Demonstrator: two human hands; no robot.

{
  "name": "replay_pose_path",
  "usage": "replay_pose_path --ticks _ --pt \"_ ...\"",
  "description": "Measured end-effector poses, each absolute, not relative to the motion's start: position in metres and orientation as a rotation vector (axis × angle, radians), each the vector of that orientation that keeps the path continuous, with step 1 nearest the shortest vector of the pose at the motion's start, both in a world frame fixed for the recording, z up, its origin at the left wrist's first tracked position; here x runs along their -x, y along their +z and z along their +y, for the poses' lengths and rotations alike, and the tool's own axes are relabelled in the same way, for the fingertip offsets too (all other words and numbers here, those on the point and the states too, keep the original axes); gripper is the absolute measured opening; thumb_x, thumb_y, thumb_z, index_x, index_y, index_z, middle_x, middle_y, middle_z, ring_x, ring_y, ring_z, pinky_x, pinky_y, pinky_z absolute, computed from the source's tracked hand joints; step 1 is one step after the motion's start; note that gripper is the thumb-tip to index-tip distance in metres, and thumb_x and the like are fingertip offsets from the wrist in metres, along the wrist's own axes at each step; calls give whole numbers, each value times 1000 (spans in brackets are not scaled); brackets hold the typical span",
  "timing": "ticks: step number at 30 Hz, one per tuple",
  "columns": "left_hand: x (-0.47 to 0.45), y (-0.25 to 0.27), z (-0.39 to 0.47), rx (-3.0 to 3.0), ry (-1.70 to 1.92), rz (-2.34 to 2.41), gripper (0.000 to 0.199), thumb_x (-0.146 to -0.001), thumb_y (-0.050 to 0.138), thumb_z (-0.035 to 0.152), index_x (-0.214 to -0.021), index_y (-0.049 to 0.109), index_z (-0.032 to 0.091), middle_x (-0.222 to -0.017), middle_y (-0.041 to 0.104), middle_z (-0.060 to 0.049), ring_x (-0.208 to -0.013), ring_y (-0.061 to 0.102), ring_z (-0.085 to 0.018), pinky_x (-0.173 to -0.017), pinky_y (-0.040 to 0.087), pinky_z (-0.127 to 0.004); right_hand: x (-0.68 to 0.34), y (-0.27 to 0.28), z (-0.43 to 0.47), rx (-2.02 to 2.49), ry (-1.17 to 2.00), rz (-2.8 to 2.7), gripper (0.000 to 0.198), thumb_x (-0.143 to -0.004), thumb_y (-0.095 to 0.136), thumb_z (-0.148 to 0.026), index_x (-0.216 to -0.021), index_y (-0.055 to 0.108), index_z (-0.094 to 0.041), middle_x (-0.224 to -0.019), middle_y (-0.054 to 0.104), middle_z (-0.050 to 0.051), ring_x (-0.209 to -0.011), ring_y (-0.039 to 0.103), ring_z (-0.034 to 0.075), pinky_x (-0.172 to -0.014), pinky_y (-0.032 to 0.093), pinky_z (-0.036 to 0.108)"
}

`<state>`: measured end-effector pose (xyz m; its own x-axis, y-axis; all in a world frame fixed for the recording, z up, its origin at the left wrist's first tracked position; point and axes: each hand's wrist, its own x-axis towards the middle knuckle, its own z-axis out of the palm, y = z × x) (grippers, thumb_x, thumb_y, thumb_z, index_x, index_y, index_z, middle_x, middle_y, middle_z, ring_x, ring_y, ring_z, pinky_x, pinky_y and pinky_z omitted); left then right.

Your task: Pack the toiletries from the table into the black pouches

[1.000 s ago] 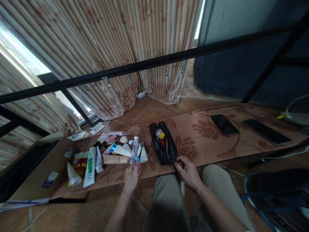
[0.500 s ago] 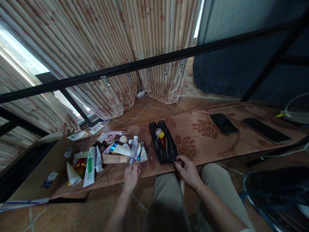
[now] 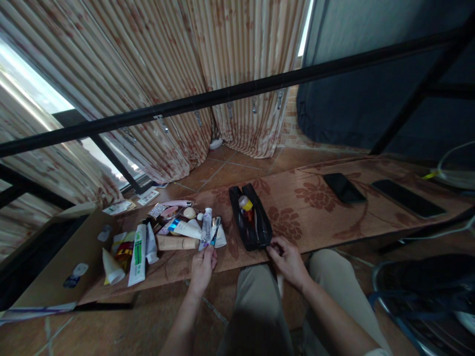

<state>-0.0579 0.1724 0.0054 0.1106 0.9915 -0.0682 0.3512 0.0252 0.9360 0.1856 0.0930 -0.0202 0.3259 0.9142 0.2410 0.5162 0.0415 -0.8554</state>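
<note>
My left hand (image 3: 203, 265) is closed on the lower end of a toothbrush (image 3: 214, 234) with a blue handle, its head pointing away from me. Close to it lie a small clear bottle (image 3: 207, 222), a white and blue tube (image 3: 184, 229) and a beige tube (image 3: 177, 243). A black zip pouch (image 3: 246, 237) lies unzipped at the middle of the bench, with a yellow-capped container (image 3: 245, 203) and something red inside. At its near right corner my right hand (image 3: 285, 258) pinches the pouch's edge.
On the left stand a cardboard box (image 3: 70, 262), a green and white tube (image 3: 138, 254) and a cream cone-shaped tube (image 3: 112, 268). Two dark phone-like slabs, a shorter one (image 3: 344, 188) and a longer one (image 3: 408, 199), lie on the right. A black rail (image 3: 230, 94) crosses behind the bench.
</note>
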Motion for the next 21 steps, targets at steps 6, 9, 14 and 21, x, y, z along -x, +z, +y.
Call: replay_pose_path --ticks 6,9,14,21 --pt "63 -4 176 -1550 861 1318 44 -87 41 53 -60 50 20 -42 40 5 -43 39 -11 -47 31 -24 -187 -25 94 1607 494 -1335 16 -84 53 -32 -81 61 -18 -71 57 2 -60 53 15 -58 43 27" --pt "64 -5 176 -1558 853 1302 43 -88 41 52 -60 50 20 -42 40 5 -42 38 -11 -48 32 -23 -187 -25 94 1603 504 -1329 16 -85 53 -32 -80 61 -18 -70 56 2 -60 52 15 -58 42 27" --pt "63 -4 176 -1552 857 1298 41 -88 39 49 -61 51 20 -42 40 5 -42 38 -11 -49 32 -24 -186 -24 94 1613 519 -1321 17 -85 53 -32 -81 61 -18 -69 54 1 -59 52 15 -58 42 26" --pt "64 -4 176 -1561 843 1285 38 -88 40 45 -62 52 19 -44 41 5 -43 39 -11 -48 32 -23 -187 -26 94 1613 509 -1340 17 -85 53 -31 -83 63 -18 -72 56 2 -62 53 15 -59 42 27"
